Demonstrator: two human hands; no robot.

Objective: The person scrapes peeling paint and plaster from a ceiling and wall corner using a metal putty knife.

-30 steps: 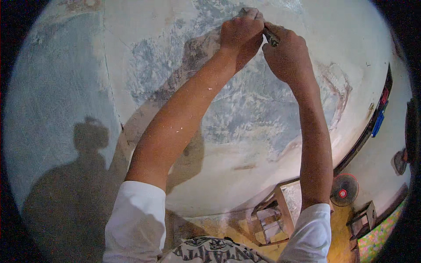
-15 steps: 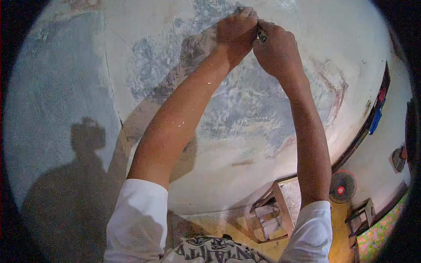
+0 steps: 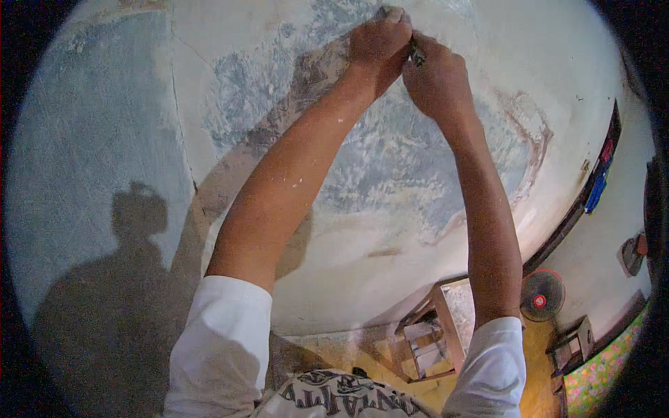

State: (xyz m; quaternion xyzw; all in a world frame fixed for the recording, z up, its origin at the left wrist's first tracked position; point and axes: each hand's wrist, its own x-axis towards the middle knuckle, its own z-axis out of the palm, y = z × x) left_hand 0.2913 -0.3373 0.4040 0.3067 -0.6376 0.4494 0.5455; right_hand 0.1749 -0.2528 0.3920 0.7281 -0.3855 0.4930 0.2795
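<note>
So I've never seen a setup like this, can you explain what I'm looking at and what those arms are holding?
There's no machine here, just a person's two bare hands. The camera is worn on their head, and its wide fisheye lens makes the view round and bends straight edges. Ahead is a wall with worn blue-grey patches and the person's shadow on it. The right hand grips a dark object, too hidden to identify. The left hand is right beside it; its grip isn't clear. A round fan stands at lower right.
</note>
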